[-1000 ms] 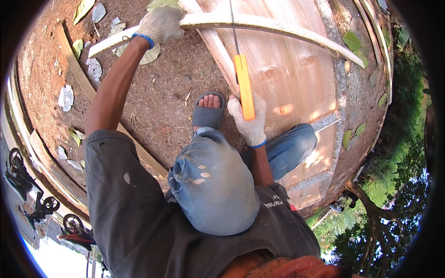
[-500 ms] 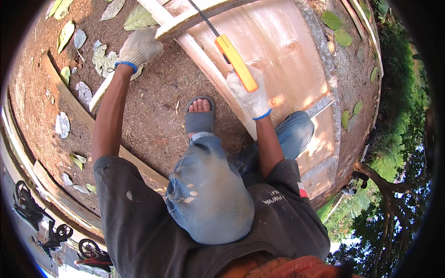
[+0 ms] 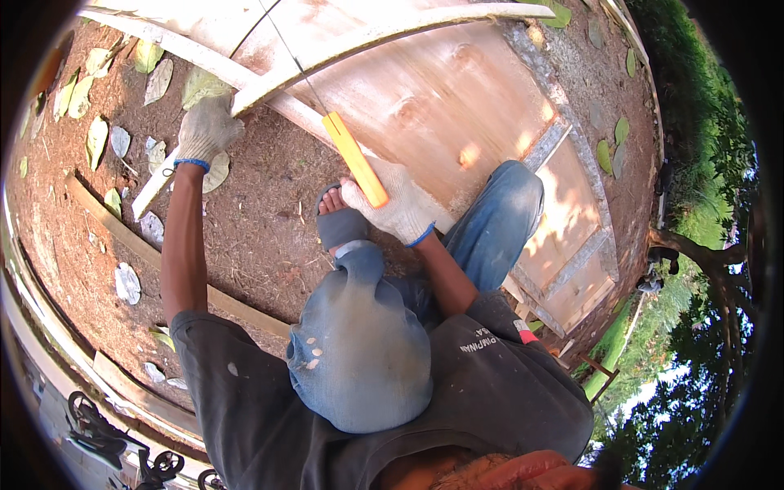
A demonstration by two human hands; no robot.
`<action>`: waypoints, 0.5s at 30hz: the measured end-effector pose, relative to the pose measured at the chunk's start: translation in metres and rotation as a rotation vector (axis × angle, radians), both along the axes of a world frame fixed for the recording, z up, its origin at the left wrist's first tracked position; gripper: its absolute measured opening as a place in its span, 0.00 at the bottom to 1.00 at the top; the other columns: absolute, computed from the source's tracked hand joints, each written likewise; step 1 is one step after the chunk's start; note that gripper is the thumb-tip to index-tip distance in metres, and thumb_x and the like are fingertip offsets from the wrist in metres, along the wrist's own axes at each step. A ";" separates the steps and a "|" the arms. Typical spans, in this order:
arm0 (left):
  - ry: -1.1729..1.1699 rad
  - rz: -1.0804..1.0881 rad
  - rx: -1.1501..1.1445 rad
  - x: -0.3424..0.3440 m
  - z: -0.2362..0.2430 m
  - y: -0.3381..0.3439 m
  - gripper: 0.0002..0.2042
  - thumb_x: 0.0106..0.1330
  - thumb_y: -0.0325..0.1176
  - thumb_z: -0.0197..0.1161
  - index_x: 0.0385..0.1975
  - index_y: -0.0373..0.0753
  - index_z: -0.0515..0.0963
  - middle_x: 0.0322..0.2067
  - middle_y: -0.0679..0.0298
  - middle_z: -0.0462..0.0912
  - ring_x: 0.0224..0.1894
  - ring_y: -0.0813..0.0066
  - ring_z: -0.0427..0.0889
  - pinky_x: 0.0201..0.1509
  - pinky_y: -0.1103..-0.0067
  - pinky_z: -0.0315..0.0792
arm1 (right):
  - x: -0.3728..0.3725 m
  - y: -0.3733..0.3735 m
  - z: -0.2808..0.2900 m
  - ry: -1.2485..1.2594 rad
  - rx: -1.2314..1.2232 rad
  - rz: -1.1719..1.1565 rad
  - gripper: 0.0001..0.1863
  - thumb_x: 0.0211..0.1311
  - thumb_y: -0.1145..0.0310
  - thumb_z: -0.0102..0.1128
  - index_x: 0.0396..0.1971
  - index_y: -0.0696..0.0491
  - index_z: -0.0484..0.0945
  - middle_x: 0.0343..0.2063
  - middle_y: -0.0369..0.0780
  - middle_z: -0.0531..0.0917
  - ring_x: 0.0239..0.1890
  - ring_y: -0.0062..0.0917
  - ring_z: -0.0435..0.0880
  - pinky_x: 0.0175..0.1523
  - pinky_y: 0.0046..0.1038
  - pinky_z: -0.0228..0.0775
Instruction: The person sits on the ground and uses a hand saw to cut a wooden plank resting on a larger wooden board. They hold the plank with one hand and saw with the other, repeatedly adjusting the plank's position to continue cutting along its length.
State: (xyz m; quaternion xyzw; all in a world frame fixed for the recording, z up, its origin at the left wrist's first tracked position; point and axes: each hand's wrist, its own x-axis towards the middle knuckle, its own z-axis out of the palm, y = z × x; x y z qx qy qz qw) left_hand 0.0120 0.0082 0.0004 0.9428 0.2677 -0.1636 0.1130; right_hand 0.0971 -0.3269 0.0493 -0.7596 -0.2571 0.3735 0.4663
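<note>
My left hand point(image 3: 208, 129), in a knit glove with a blue cuff, is closed on a pale, slightly curved wood strip point(image 3: 384, 36) that lies across another pale batten point(image 3: 180, 45) at an angle. My right hand point(image 3: 390, 204), also gloved, grips the yellow handle point(image 3: 353, 155) of a hand saw. Its thin blade point(image 3: 298, 65), seen nearly edge-on, runs up across the curved strip near where the two pieces cross. A plywood panel point(image 3: 425, 98) lies beneath and right of the saw. My sandalled foot point(image 3: 339, 224) is just left of my right hand, and my raised knee is below.
A brown strip point(image 3: 208, 298) lies on the leaf-strewn dirt point(image 3: 245, 220) at the left. Long boards point(image 3: 139, 392) curve along the left rim, with parked motorbikes point(image 3: 102, 429) beyond. Greenery and a tree branch point(image 3: 710, 257) show at the right.
My right hand and the saw have swung down and left, the blade now more slanted. My left hand moved down and left; the curved strip now sits further left in view, more tilted.
</note>
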 end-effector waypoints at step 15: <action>0.069 -0.220 -0.034 -0.012 0.030 -0.032 0.20 0.59 0.48 0.73 0.41 0.38 0.80 0.33 0.45 0.86 0.41 0.43 0.86 0.45 0.55 0.78 | -0.062 -0.038 0.025 0.099 0.031 -0.061 0.14 0.60 0.62 0.67 0.45 0.50 0.83 0.33 0.43 0.87 0.35 0.37 0.90 0.42 0.34 0.82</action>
